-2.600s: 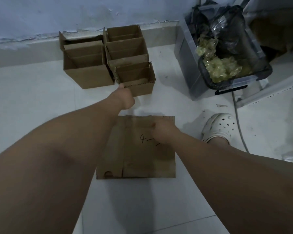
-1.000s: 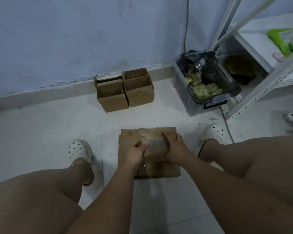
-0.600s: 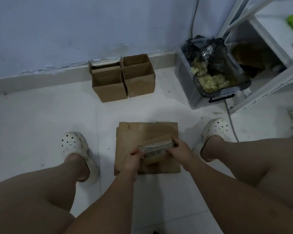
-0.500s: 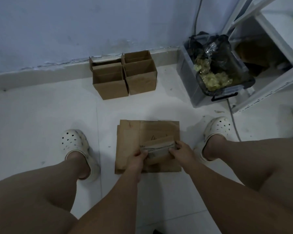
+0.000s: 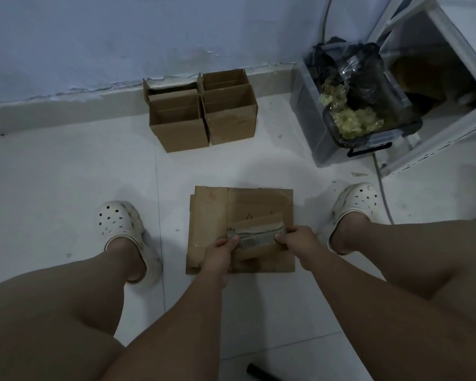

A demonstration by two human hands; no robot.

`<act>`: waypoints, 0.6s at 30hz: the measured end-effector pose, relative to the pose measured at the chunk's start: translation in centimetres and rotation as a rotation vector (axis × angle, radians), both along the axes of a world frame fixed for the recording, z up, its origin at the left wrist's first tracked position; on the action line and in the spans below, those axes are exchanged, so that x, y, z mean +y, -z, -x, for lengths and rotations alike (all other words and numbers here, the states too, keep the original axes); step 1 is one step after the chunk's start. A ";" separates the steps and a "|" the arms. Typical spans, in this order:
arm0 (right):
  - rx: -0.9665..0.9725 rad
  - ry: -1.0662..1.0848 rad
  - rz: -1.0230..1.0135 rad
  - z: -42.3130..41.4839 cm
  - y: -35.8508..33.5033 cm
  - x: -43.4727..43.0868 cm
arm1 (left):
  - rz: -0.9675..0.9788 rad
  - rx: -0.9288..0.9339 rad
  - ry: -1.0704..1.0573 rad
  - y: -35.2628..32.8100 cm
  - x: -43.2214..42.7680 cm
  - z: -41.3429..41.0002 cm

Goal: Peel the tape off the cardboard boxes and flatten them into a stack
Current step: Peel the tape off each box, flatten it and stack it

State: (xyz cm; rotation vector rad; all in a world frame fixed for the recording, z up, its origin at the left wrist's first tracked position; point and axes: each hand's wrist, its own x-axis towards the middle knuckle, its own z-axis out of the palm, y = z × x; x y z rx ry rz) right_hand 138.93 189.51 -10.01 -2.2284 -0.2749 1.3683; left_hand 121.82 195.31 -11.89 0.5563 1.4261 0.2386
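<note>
Small box point(image 5: 256, 239) left the row point(image 5: 180, 132) — white tiled floor point(image 5: 66, 177), blue wall point(image 5: 116, 37).

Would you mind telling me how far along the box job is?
Done: a flat stack lies on the floor. In hand: the left hand and right hand grip a small taped box over it. Left: that tape, and the upright boxes by the wall.

Storage corner: white tiled floor point(image 5: 52, 188), peeling blue wall point(image 5: 121, 37), metal shelving point(image 5: 451, 127), lined plastic bin point(image 5: 313, 127), cardboard boxes point(image 5: 204, 116)
</note>
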 end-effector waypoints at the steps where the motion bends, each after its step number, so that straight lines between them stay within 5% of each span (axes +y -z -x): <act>1: 0.011 0.009 -0.001 0.0 0.0 -0.1 | 0.037 -0.030 -0.022 -0.1 0.0 0.1; 11: -0.012 0.014 -0.002 0.1 -0.1 -0.1 | 0.141 -0.041 -0.076 -0.2 0.6 -0.4; 18: -0.393 -0.317 0.005 1.4 -0.8 0.4 | -0.026 0.010 -0.021 -0.3 -0.3 -0.4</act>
